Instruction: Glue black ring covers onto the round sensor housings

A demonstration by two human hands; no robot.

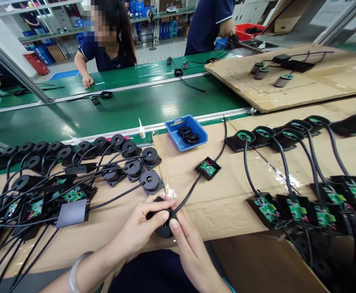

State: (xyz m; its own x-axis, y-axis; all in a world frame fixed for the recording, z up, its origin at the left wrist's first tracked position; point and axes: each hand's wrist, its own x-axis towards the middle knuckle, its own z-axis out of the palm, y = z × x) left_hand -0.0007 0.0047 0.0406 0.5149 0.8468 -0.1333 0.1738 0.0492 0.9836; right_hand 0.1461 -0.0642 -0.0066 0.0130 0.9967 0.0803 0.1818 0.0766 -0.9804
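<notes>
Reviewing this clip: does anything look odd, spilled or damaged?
One box at left looks flipped: its plain grey face is up, while open boxes beside it show green boards. I see no spill or damage, though the left hand and right hand partly hide the housing they hold.

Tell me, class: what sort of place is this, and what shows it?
Probably an electronics factory floor: rows of similar black boxes with green circuit boards lie on cardboard, and people in navy tops are at a long green bench.
</notes>
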